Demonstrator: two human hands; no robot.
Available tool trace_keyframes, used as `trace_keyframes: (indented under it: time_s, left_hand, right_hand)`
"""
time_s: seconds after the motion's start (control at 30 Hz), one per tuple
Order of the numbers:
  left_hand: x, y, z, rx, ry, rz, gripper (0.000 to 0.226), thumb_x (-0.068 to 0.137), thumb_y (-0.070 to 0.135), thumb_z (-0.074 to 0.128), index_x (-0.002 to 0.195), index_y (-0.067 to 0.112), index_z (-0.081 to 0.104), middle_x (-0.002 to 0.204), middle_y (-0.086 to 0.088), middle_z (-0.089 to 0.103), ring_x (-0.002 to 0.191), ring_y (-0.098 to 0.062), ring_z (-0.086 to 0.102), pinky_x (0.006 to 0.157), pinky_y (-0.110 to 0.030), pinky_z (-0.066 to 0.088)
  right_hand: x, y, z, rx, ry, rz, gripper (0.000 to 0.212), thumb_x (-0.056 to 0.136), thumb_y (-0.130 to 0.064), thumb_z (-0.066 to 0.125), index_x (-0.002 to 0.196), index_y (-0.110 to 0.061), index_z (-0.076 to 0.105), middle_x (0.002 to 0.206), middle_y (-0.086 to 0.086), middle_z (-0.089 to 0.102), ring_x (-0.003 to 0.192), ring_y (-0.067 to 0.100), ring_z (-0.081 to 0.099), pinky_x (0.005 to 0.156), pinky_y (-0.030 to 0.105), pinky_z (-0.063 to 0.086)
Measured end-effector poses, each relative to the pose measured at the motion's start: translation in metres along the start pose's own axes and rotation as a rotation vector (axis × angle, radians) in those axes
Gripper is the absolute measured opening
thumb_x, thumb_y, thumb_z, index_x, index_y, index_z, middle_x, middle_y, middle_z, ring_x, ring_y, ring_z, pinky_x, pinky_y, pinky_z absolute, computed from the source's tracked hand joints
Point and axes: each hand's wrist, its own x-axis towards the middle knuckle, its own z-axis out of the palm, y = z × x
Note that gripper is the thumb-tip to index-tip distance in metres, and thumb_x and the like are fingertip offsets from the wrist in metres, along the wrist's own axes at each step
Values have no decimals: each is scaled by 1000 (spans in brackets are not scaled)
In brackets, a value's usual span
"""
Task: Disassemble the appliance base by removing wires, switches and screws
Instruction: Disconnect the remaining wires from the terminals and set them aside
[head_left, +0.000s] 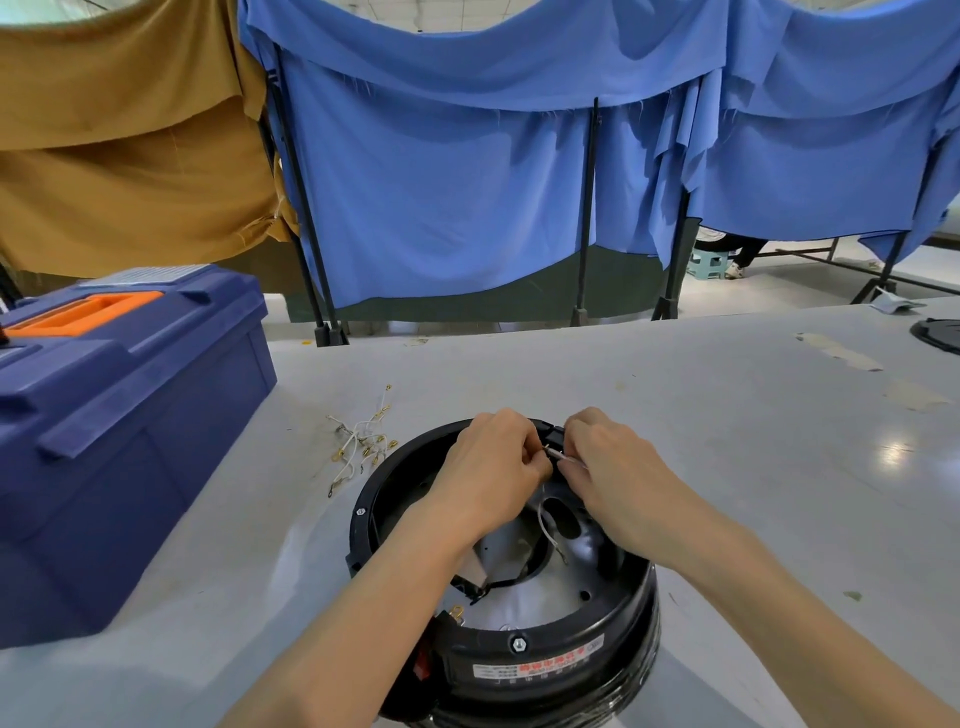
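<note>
The left hand (493, 462) and the right hand (613, 467) meet knuckle to knuckle over the far rim of the appliance base (519, 649), both forearms reaching in from the near edge and crossing above its open hollow. Both hands are turned palm-down with fingers curled tight. The right pinches a white wire (563, 457) between thumb and fingertips, and the left closes its fingertips on the metal tip at the wire's other end, just beside a black socket (551, 434) set in the rim. The wire trails down from the right hand into the hollow, looping over an oval opening in the floor.

The base is a black round shell standing on the grey table (727, 415), close to the person. On its near wall sit a hex screw (518, 644), a white label (540, 664) below it, and a red switch (423, 665) to the left.

Past the base's left rim lies a loose pile of wires (363, 441) with brass ends, apart from it. Farther left stands a blue toolbox (119, 415), lid down. Blue cloth (441, 182) and brown cloth (119, 156) hang behind the table.
</note>
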Motion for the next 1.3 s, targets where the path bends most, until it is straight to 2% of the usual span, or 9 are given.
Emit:
trace_keyframes:
  time_s: [0.1,0.17,0.23,0.37,0.5,0.63,0.9,1.1,1.3]
  left_hand:
    - [1,0,-1,-24,-9,-24,14,84,15,62,74,11,70,65,-6,68,67,-27,65,66,-42,55]
    - [0,-1,-1,-41,-14,-25,14,85,16,63,74,11,70,65,-6,68,66,-26,65,66,-42,56]
    - [-1,-1,-2,-41,-14,-24,15,86,17,63,74,11,70,63,-5,67,65,-26,64,65,-42,55]
    - [-2,-1,-2,-35,-14,-23,16,87,15,62,74,12,71,63,-4,66,64,-25,64,67,-44,56]
    - [-3,-1,-3,-60,-15,-31,16,87,14,61,75,11,72,65,-5,69,65,-25,66,68,-45,57]
    - [-4,0,-3,-82,-6,-38,15,87,14,62,78,9,74,66,-7,69,64,-26,67,66,-45,57]
    - [-3,-2,0,-69,-1,-20,13,91,19,62,88,10,71,78,-4,68,72,-20,65,71,-39,57]
    - [-2,-1,1,-39,1,1,10,90,19,62,85,13,68,78,-3,67,73,-19,63,67,-35,53]
    - [0,-1,2,-20,-4,-6,12,90,18,62,79,13,66,70,-3,65,67,-21,63,65,-37,54]
  right_hand:
    - [1,4,5,38,49,0,19,101,-22,45,84,-16,40,112,3,48,88,24,45,74,32,36]
    - [0,7,7,38,121,-8,14,101,-24,46,90,-16,46,116,-1,44,95,19,38,79,27,34]
    - [-1,10,6,-25,204,-14,16,102,-29,44,100,-16,52,113,-1,40,99,19,33,85,29,37]
    - [-2,15,-4,-29,210,0,18,102,-33,44,95,-20,53,90,-3,49,88,22,44,71,33,39]
    - [-3,16,-9,1,221,-3,12,95,-34,57,96,-24,62,88,-4,58,86,21,52,68,33,39]
    - [-1,13,-8,50,223,-3,11,91,-32,62,88,-22,60,87,-5,63,85,21,55,72,34,45]
    - [2,6,0,-66,252,5,15,97,-34,49,91,-20,49,87,-3,57,83,24,53,64,33,34]
    - [4,5,6,-180,260,1,21,100,-36,42,88,-19,40,74,-5,43,73,24,45,61,33,28]
    - [6,12,10,-35,282,38,20,95,-38,48,83,-22,46,80,-4,55,77,23,48,62,34,28]
